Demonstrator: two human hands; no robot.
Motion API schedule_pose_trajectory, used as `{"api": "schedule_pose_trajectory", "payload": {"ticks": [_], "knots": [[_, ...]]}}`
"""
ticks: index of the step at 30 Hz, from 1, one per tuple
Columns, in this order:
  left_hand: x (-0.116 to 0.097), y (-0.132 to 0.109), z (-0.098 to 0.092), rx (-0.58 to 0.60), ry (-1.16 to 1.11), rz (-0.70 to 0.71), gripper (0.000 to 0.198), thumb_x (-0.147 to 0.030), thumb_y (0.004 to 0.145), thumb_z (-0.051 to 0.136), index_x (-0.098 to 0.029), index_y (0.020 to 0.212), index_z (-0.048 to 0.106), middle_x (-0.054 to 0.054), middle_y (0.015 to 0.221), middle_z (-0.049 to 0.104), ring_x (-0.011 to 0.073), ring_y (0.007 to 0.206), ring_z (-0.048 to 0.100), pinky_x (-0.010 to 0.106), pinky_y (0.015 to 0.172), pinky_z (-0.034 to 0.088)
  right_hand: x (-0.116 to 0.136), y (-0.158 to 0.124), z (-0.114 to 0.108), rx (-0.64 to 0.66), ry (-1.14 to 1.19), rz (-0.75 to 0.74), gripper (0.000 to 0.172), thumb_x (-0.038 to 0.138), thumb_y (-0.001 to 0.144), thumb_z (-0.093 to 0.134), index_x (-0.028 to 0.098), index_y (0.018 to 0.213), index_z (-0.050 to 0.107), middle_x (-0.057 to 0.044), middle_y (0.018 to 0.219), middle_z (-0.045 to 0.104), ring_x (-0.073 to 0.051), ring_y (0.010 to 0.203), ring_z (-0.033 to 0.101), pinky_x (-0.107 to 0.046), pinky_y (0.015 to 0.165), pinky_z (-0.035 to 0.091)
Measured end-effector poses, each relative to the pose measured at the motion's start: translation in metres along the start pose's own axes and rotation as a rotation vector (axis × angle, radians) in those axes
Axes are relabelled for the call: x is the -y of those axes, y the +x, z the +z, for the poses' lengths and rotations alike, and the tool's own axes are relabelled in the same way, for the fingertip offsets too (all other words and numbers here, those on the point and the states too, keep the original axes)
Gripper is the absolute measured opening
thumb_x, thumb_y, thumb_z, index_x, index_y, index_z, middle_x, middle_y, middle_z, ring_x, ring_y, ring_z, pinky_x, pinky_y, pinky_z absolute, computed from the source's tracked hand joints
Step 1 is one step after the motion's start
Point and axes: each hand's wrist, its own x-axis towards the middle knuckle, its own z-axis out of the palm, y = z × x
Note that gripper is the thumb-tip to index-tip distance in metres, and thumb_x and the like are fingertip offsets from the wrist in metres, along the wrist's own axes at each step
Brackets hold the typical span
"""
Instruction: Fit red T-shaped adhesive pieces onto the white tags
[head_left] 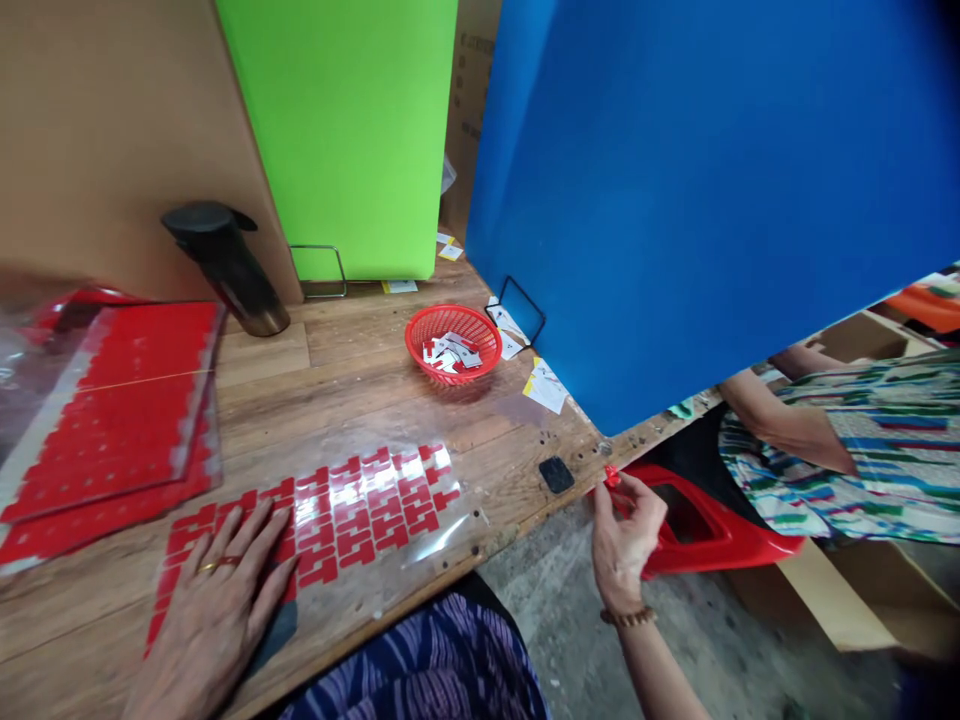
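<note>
My left hand (pixel 225 590), with rings on one finger, lies flat on a clear plastic sheet that carries rows of red T-shaped stickers (pixel 352 510). Its fingers are spread over the left part of the rows. Past the table's front edge, my right hand (pixel 628 530) pinches a small red piece (pixel 613 477) between thumb and fingertips; its exact shape is too small to tell. A small black square pad (pixel 556 475) lies on the table just left of that hand. Farther back stands a red plastic basket (pixel 411 350) holding white and red pieces.
Stacked red sheets (pixel 127 400) in plastic lie at the left, near a dark tumbler (pixel 232 265). Green (pixel 352 130) and blue (pixel 675 190) panels stand upright behind. White-and-yellow cards (pixel 547 388) lie by the blue one. At right are a red stool (pixel 720 550) and another person's arm (pixel 787 420).
</note>
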Motion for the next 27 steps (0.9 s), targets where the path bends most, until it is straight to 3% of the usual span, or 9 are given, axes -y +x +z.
{"api": "schedule_pose_trajectory", "payload": {"ticks": [2, 6, 13, 23, 27], "knots": [[0.000, 0.000, 0.001, 0.018, -0.001, -0.007, 0.053, -0.039, 0.087, 0.032, -0.012, 0.130, 0.047, 0.015, 0.139, 0.045, 0.0326, 0.134, 0.030, 0.051, 0.106, 0.028, -0.019, 0.009, -0.007, -0.046, 0.006, 0.141, 0.044, 0.041, 0.071, 0.066, 0.014, 0.104, 0.055, -0.009, 0.095, 0.053, -0.020, 0.082, 0.053, -0.037, 0.077, 0.046], [0.000, 0.001, -0.001, 0.042, 0.004, -0.006, 0.056, -0.041, 0.087, 0.031, -0.010, 0.129, 0.050, 0.016, 0.139, 0.046, 0.0333, 0.134, 0.029, 0.050, 0.106, 0.028, -0.037, 0.018, -0.008, 0.066, 0.093, 0.282, 0.047, 0.046, 0.066, 0.066, 0.013, 0.098, 0.055, -0.006, 0.085, 0.058, -0.019, 0.074, 0.057, -0.034, 0.070, 0.048], [-0.002, 0.002, -0.002, 0.028, 0.013, -0.020, 0.054, -0.040, 0.087, 0.031, -0.011, 0.128, 0.052, 0.015, 0.137, 0.048, 0.0328, 0.133, 0.033, 0.049, 0.106, 0.028, -0.043, 0.026, 0.000, 0.142, 0.081, 0.279, 0.034, 0.047, 0.068, 0.062, 0.015, 0.081, 0.060, -0.005, 0.076, 0.062, -0.018, 0.070, 0.057, -0.032, 0.069, 0.046], [-0.001, 0.000, 0.001, -0.041, -0.019, 0.005, 0.050, -0.038, 0.088, 0.034, -0.014, 0.128, 0.050, 0.014, 0.137, 0.048, 0.0314, 0.133, 0.033, 0.049, 0.106, 0.030, -0.050, 0.061, -0.005, 0.275, 0.074, 0.270, 0.032, 0.045, 0.060, 0.066, 0.017, 0.075, 0.061, -0.004, 0.069, 0.063, -0.018, 0.065, 0.058, -0.032, 0.064, 0.046], [-0.008, 0.001, -0.005, -0.073, -0.006, 0.004, 0.048, -0.035, 0.088, 0.040, -0.014, 0.130, 0.048, 0.014, 0.138, 0.047, 0.0300, 0.134, 0.032, 0.049, 0.105, 0.033, -0.053, 0.073, -0.011, 0.324, 0.064, 0.283, 0.030, 0.041, 0.059, 0.070, 0.018, 0.077, 0.063, -0.009, 0.072, 0.066, -0.022, 0.066, 0.061, -0.036, 0.063, 0.047]]}}
